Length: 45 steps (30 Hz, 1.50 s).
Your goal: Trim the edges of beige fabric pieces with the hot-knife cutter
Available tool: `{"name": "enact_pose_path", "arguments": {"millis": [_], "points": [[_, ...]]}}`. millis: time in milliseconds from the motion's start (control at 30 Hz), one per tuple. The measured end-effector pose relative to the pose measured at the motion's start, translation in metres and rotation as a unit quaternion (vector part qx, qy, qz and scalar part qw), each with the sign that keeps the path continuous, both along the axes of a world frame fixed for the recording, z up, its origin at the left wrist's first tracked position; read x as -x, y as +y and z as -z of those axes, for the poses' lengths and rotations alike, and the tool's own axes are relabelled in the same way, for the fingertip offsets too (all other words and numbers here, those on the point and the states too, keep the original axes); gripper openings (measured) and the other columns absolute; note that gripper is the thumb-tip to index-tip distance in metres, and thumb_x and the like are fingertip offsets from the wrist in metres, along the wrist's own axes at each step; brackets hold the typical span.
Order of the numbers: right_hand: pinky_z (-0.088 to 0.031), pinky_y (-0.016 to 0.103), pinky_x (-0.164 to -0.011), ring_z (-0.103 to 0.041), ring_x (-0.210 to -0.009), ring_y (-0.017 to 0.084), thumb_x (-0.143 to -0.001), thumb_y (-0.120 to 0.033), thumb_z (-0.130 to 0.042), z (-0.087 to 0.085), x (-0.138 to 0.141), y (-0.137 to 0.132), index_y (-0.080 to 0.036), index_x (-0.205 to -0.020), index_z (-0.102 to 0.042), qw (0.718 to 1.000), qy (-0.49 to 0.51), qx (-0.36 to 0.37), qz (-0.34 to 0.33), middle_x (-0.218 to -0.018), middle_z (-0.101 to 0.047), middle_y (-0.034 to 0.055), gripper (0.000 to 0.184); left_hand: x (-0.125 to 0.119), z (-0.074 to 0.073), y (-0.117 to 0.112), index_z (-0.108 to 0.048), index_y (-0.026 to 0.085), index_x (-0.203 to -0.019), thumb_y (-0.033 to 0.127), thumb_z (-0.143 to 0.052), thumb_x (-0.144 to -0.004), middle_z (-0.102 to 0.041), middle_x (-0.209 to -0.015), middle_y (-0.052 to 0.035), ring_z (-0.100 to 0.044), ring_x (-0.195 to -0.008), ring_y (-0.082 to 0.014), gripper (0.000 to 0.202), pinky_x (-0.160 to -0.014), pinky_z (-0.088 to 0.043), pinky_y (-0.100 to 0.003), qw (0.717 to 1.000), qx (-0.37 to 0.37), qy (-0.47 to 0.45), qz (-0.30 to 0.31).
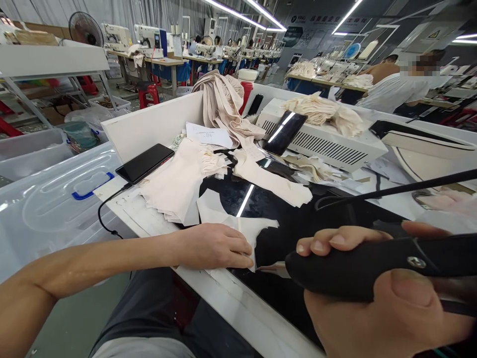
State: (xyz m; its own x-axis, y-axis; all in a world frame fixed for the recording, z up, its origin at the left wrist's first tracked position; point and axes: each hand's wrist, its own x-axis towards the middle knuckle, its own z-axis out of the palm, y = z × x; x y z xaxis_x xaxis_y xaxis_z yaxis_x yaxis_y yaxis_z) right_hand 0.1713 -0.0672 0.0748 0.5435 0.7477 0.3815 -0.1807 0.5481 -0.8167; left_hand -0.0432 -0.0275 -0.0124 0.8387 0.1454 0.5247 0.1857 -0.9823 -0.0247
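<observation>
My left hand point(216, 246) lies at the near edge of the black glossy work surface point(298, 223), its fingers pressed together on the corner of a thin white cut fabric piece point(255, 226). In my right hand point(372, 318) is a black-handled tool point(335, 273) with a thin metal tip, held low over the surface. That tip points left and sits close to the fabric corner under my left fingertips; whether they touch I cannot tell. Beyond my left hand lies a stack of cream fabric pieces point(175, 184). Another cream piece point(276, 181) rests farther back on the black surface.
A phone point(144, 163) with a cable lies at the table's left edge. Behind are a second dark phone point(285, 132), draped beige fabric point(223, 102) and a vented white box point(324, 136). A black cord point(402, 186) crosses at right. A lidded clear bin point(67, 199) stands left.
</observation>
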Motion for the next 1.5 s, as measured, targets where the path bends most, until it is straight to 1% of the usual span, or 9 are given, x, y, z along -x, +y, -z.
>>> {"name": "enact_pose_path", "arguments": {"millis": [133, 467, 567, 667, 867, 967, 1133, 1267, 1500], "points": [[-0.064, 0.042, -0.042, -0.061, -0.051, 0.026, -0.063, -0.042, -0.105, -0.003, 0.004, -0.001, -0.039, -0.106, -0.085, 1.0, -0.007, -0.005, -0.006, -0.067, -0.07, -0.0107, 0.048, 0.0, -0.001, -0.002, -0.094, 0.017, -0.132, 0.008, -0.06, -0.134, -0.095, -0.135, -0.0108, -0.091, -0.125, -0.0198, 0.036, -0.121, -0.072, -0.031, 1.0, -0.001, 0.007, -0.006], [-0.062, 0.036, -0.045, -0.062, -0.054, 0.025, -0.07, -0.041, -0.103, -0.006, 0.007, -0.005, -0.037, -0.11, -0.081, 1.0, -0.019, -0.016, -0.011, -0.068, -0.07, -0.0112, 0.046, -0.001, -0.003, -0.002, -0.094, 0.016, -0.13, 0.008, -0.065, -0.132, -0.095, -0.13, -0.01, -0.09, -0.122, -0.0187, 0.03, -0.123, -0.07, -0.029, 1.0, -0.014, -0.017, 0.003], [-0.062, 0.038, -0.046, -0.062, -0.054, 0.024, -0.073, -0.04, -0.102, -0.006, 0.007, -0.005, -0.036, -0.111, -0.081, 0.999, -0.034, -0.019, -0.012, -0.069, -0.071, -0.0109, 0.043, 0.0, -0.002, -0.002, -0.094, 0.014, -0.131, 0.008, -0.062, -0.133, -0.095, -0.129, -0.0104, -0.091, -0.121, -0.0201, 0.032, -0.12, -0.071, -0.03, 0.999, -0.013, -0.032, 0.007], [-0.062, 0.039, -0.047, -0.063, -0.053, 0.025, -0.076, -0.039, -0.1, -0.005, 0.007, -0.005, -0.037, -0.112, -0.082, 0.999, -0.043, -0.02, -0.02, -0.07, -0.069, -0.0106, 0.041, 0.0, -0.001, -0.002, -0.094, 0.017, -0.131, 0.009, -0.059, -0.135, -0.095, -0.131, -0.0091, -0.091, -0.124, -0.02, 0.036, -0.12, -0.071, -0.03, 1.0, -0.007, -0.018, -0.002], [-0.064, 0.04, -0.046, -0.062, -0.056, 0.025, -0.075, -0.044, -0.104, 0.002, 0.006, -0.004, -0.038, -0.115, -0.081, 0.999, -0.031, -0.018, -0.009, -0.072, -0.069, -0.01, 0.046, 0.002, -0.001, 0.0, -0.095, 0.02, -0.132, 0.006, -0.077, -0.127, -0.095, -0.134, -0.0104, -0.091, -0.126, -0.0209, 0.024, -0.121, -0.073, -0.033, 1.0, 0.006, 0.009, 0.004], [-0.064, 0.04, -0.047, -0.063, -0.056, 0.025, -0.076, -0.045, -0.104, 0.005, 0.007, -0.003, -0.038, -0.117, -0.081, 0.999, -0.035, -0.023, -0.014, -0.074, -0.068, -0.0098, 0.048, 0.002, -0.002, 0.0, -0.095, 0.02, -0.131, 0.006, -0.079, -0.125, -0.095, -0.134, -0.0108, -0.091, -0.126, -0.021, 0.023, -0.124, -0.072, -0.033, 1.0, 0.013, 0.005, 0.008], [-0.066, 0.04, -0.048, -0.064, -0.057, 0.025, -0.079, -0.044, -0.104, 0.006, 0.008, -0.004, -0.036, -0.12, -0.08, 0.998, -0.045, -0.029, -0.015, -0.074, -0.067, -0.0093, 0.049, 0.002, -0.002, -0.001, -0.094, 0.021, -0.137, 0.008, -0.071, -0.13, -0.096, -0.137, -0.0104, -0.09, -0.134, -0.0205, 0.028, -0.13, -0.069, -0.032, 0.998, 0.049, 0.03, 0.001], [-0.068, 0.041, -0.05, -0.067, -0.056, 0.024, -0.085, -0.043, -0.105, 0.003, 0.01, -0.007, -0.034, -0.12, -0.08, 0.997, -0.065, -0.036, -0.017, -0.076, -0.068, -0.009, 0.044, 0.006, 0.0, 0.0, -0.09, 0.015, -0.148, 0.003, -0.057, -0.132, -0.094, -0.147, -0.0134, -0.09, -0.141, -0.0215, 0.039, -0.133, -0.068, -0.032, 0.997, 0.074, 0.019, -0.005], [-0.069, 0.043, -0.048, -0.068, -0.056, 0.025, -0.082, -0.041, -0.105, 0.004, 0.01, -0.01, -0.035, -0.12, -0.082, 0.997, -0.061, -0.043, -0.024, -0.075, -0.07, -0.0091, 0.044, 0.014, -0.002, 0.003, -0.091, 0.014, -0.146, 0.001, -0.063, -0.126, -0.094, -0.148, -0.0153, -0.091, -0.139, -0.0247, 0.037, -0.131, -0.07, -0.034, 0.995, 0.091, 0.032, 0.014]]}}
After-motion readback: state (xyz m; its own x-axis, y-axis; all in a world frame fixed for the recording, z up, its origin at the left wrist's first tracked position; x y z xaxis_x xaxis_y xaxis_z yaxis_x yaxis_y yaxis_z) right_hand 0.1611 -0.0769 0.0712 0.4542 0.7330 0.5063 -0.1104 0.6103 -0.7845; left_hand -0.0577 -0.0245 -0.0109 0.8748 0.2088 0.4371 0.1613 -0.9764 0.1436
